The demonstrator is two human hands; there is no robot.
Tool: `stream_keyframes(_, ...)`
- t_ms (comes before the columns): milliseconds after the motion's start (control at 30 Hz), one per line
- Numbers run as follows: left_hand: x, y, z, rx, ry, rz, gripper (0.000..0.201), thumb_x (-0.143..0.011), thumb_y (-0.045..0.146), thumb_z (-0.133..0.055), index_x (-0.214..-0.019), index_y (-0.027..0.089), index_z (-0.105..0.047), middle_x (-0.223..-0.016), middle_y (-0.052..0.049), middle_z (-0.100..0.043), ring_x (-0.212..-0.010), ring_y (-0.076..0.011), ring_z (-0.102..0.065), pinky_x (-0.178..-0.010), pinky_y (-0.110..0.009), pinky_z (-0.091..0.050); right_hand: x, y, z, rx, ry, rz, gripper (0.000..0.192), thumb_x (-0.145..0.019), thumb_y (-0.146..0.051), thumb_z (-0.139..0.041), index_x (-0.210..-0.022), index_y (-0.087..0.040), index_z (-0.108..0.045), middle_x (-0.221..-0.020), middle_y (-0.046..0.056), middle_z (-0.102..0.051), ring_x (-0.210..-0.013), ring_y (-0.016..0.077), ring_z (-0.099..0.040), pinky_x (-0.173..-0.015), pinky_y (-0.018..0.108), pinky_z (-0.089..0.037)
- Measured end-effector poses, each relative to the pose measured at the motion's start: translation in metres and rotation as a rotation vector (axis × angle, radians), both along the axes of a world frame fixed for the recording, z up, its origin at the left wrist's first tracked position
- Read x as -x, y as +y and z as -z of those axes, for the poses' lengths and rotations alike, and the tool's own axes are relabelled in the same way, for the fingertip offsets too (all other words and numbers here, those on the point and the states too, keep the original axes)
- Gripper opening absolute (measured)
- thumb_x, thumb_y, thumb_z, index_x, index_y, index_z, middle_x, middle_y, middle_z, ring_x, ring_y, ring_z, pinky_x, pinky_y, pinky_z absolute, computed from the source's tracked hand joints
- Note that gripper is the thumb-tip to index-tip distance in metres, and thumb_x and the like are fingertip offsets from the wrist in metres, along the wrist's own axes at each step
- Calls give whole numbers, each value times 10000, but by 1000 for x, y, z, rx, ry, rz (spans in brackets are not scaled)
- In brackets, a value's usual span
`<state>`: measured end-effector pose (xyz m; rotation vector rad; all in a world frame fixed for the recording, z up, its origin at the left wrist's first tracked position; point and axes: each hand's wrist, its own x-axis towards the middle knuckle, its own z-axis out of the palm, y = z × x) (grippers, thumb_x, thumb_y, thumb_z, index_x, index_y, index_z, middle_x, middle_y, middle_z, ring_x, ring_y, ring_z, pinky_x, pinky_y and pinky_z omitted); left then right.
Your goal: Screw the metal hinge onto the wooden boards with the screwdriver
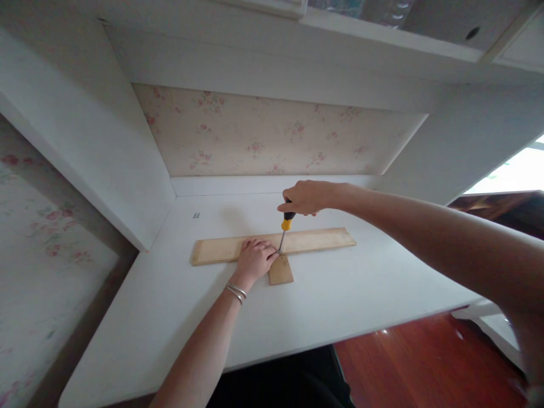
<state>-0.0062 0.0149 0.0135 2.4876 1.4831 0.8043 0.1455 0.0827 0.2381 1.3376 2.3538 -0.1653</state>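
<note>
My right hand (304, 197) wrapped round a screwdriver (286, 224), its tip by the fingertips of my left hand (255, 260), laid on the long board (315, 241), whether pinching anything I cannot tell; the short board (281, 272) just beside those fingertips.

There are two bare hands: one left hand (255, 259) and one right hand (305, 197). There is one screwdriver with a black and yellow handle (286, 224). There are two flat pieces of pale wood, one long board (216, 249) and one small piece (281, 272). I count one big white desk top (335, 289) and one shiny red wooden floor (391, 362).
</note>
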Motion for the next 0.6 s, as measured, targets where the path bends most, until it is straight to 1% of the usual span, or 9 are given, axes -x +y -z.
stream_keyframes(67, 0, 0, -1, 8, 7, 5, 182, -869, 330, -524, -934, 290, -688, -1058, 0, -670, -1029, -178, -531, -967, -370, -295, 0, -1, -1, 23, 62, -71, 433, -800, -492, -517, -1097, -183, -583, -752, 61, -672, -591, 162, -591, -572, 277, -377)
stream_keyframes(133, 0, -1, -2, 9, 13, 6, 183, -870, 331, -522, -928, 289, -691, -1062, -3, -668, -1032, -177, -529, -970, -369, -296, 2, -4, -4, 43, 106, -99, 569, -720, -471, -624, -1216, -220, -504, -873, 52, -681, -629, 156, -598, -581, 265, -382)
stream_keyframes(167, -1, -1, -2, 5, 14, 3, 185, -869, 334, -523, -928, 289, -692, -1073, -4, -665, -1038, -178, -527, -974, -371, -294, 3, -6, -5, 44, 101, -73, 610, -708, -499, -628, -1231, -216, -492, -882, 56, -681, -618, 156, -596, -579, 266, -384)
stream_keyframes(233, -1, 0, 0, -5, 16, -6, 188, -869, 343, -525, -933, 291, -693, -1095, -6, -660, -1055, -183, -520, -981, -376, -290, 6, -8, -7, 27, 41, 20, 578, -765, -596, -515, -1148, -165, -560, -782, 76, -675, -558, 159, -581, -566, 284, -384)
stream_keyframes(300, -1, 0, 1, -9, 22, -8, 191, -868, 350, -526, -947, 297, -691, -1113, -4, -655, -1062, -185, -517, -982, -379, -290, 7, -9, -8, 20, -16, 75, 566, -834, -609, -374, -1001, -132, -628, -669, 87, -650, -515, 163, -567, -555, 298, -382)
stream_keyframes(333, 0, 1, 2, -8, 25, -6, 191, -868, 351, -528, -955, 301, -690, -1113, -2, -656, -1058, -185, -518, -981, -378, -290, 7, -9, -8, 28, -21, 66, 536, -847, -581, -368, -981, -134, -634, -656, 85, -646, -519, 164, -569, -553, 298, -381)
stream_keyframes(400, 0, 1, 3, -3, 28, 3, 187, -865, 350, -534, -964, 304, -686, -1107, 3, -658, -1049, -184, -521, -980, -378, -290, 6, -8, -7, 56, 19, -10, 447, -813, -506, -484, -1090, -173, -593, -725, 69, -663, -572, 165, -586, -556, 282, -381)
stream_keyframes(500, 0, 1, 3, -4, 26, 4, 184, -864, 347, -537, -964, 300, -684, -1115, 4, -654, -1054, -188, -516, -981, -381, -287, 4, -6, -6, 31, 52, -62, 589, -720, -502, -611, -1227, -225, -500, -835, 61, -672, -634, 174, -597, -568, 275, -380)
stream_keyframes(600, 0, 1, 3, -16, 26, -3, 178, -863, 342, -540, -959, 294, -682, -1121, 3, -652, -1057, -194, -514, -986, -388, -279, 3, -6, -5, -25, -45, 42, 558, -785, -624, -447, -1041, -158, -616, -689, 88, -647, -572, 193, -581, -560, 309, -375)
